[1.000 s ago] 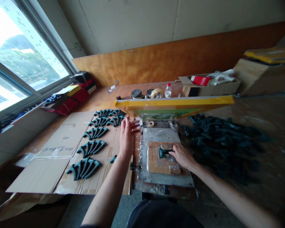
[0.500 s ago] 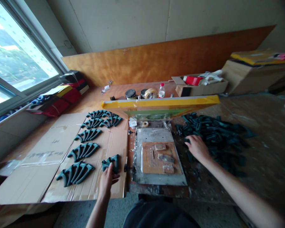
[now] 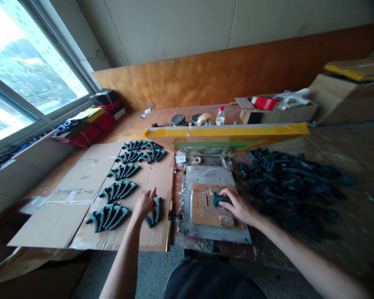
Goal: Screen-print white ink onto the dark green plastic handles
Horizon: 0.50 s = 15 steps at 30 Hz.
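My right hand (image 3: 238,207) holds a dark green T-shaped handle (image 3: 217,199) by its stem, over the wooden jig (image 3: 201,216) on a metal plate (image 3: 193,174). Small blocks are fixed on the jig; the handle and hand cover part of them. My left hand (image 3: 146,202) is over the cardboard sheet (image 3: 157,238), fingers stretched out, with nothing seen in it. Right beside it lie a couple of green handles (image 3: 157,214), partly hidden by the hand. Fanned rows of the same handles (image 3: 109,216) lie further left on the cardboard.
A screen frame edged with yellow tape (image 3: 227,131) stands tilted up behind the jig. To the right is a heap of green handles (image 3: 286,182). Jars (image 3: 178,120), a bottle (image 3: 220,116) and an open carton (image 3: 293,112) stand behind. A window (image 3: 34,62) is at left.
My right hand has come from the heap to the jig with a green handle. The left hand has moved off the handles at the cardboard's right side and its fingers now point away.
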Each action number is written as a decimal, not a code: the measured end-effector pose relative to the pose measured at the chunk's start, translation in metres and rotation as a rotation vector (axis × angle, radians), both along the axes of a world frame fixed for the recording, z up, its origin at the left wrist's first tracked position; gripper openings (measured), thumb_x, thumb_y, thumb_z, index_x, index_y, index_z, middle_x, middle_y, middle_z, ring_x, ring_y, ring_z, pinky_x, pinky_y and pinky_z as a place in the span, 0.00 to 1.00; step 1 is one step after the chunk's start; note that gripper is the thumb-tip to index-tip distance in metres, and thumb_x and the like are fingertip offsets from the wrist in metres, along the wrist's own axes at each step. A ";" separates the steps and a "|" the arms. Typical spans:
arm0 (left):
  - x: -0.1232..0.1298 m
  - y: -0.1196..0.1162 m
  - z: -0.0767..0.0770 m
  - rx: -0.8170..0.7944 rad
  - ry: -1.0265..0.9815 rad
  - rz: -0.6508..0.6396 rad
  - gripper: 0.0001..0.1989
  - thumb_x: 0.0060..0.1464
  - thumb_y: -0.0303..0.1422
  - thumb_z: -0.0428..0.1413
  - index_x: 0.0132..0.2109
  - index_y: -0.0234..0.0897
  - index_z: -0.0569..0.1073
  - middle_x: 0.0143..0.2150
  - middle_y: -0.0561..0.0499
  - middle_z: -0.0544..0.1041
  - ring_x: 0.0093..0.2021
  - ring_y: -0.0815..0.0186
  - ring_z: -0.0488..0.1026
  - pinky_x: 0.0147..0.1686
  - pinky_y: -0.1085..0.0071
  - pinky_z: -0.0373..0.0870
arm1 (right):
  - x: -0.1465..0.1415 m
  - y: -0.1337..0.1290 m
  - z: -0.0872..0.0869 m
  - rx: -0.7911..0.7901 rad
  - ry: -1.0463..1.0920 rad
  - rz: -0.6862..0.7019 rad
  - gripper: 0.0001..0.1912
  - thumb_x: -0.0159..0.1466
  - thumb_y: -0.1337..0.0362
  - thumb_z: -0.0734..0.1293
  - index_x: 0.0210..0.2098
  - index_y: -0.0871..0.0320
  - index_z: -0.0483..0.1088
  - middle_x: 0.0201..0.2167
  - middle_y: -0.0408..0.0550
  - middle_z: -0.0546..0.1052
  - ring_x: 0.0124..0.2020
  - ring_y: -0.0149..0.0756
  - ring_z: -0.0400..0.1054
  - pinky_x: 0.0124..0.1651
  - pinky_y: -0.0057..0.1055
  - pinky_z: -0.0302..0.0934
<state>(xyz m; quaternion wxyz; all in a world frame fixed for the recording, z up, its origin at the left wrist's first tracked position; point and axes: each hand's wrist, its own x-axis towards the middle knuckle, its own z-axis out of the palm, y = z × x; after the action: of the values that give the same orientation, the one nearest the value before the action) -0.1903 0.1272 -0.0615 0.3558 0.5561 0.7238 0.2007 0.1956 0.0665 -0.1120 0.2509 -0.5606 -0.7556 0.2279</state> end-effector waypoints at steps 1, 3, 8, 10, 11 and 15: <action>0.016 0.009 0.015 0.051 -0.093 -0.017 0.30 0.56 0.56 0.42 0.45 0.36 0.73 0.24 0.50 0.73 0.23 0.66 0.71 0.25 0.73 0.66 | -0.013 0.000 0.001 -0.002 -0.021 0.047 0.09 0.66 0.61 0.61 0.45 0.53 0.68 0.41 0.47 0.73 0.41 0.38 0.70 0.45 0.35 0.65; 0.050 0.025 0.049 0.223 -0.401 -0.027 0.32 0.57 0.57 0.42 0.52 0.35 0.70 0.24 0.53 0.72 0.21 0.70 0.68 0.23 0.76 0.64 | -0.029 0.002 0.002 0.056 -0.156 0.094 0.11 0.67 0.65 0.59 0.44 0.52 0.71 0.37 0.47 0.72 0.38 0.36 0.69 0.42 0.33 0.65; 0.112 0.042 0.121 0.468 -1.022 -0.058 0.29 0.57 0.57 0.45 0.49 0.37 0.69 0.20 0.56 0.70 0.17 0.73 0.63 0.19 0.78 0.59 | -0.029 0.007 0.003 0.313 -0.561 0.134 0.22 0.62 0.74 0.61 0.52 0.49 0.72 0.38 0.50 0.74 0.44 0.42 0.67 0.44 0.34 0.66; 0.113 0.036 0.128 0.469 -1.031 -0.054 0.29 0.57 0.58 0.44 0.42 0.36 0.71 0.19 0.56 0.69 0.17 0.72 0.63 0.19 0.77 0.60 | -0.020 0.006 0.006 0.368 -0.660 0.149 0.23 0.61 0.73 0.63 0.54 0.50 0.71 0.39 0.49 0.76 0.44 0.40 0.69 0.44 0.32 0.67; 0.108 0.030 0.126 0.466 -1.007 -0.039 0.30 0.57 0.58 0.44 0.40 0.35 0.72 0.20 0.55 0.70 0.18 0.72 0.64 0.20 0.76 0.61 | -0.013 0.006 0.008 0.394 -0.752 0.141 0.21 0.62 0.71 0.62 0.53 0.51 0.72 0.39 0.49 0.77 0.43 0.38 0.70 0.43 0.31 0.68; 0.076 -0.010 0.086 0.287 -0.775 0.013 0.31 0.57 0.57 0.46 0.44 0.34 0.76 0.29 0.50 0.76 0.27 0.67 0.70 0.26 0.74 0.65 | 0.028 0.018 0.030 0.455 -1.193 -0.024 0.18 0.68 0.65 0.54 0.43 0.64 0.74 0.38 0.50 0.79 0.35 0.34 0.73 0.33 0.30 0.71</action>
<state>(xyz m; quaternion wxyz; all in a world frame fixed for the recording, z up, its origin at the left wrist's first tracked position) -0.1139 0.1176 0.0241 0.5194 0.4788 0.5045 0.4965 0.2239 0.0847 -0.0817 -0.0978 -0.5321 -0.7886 -0.2923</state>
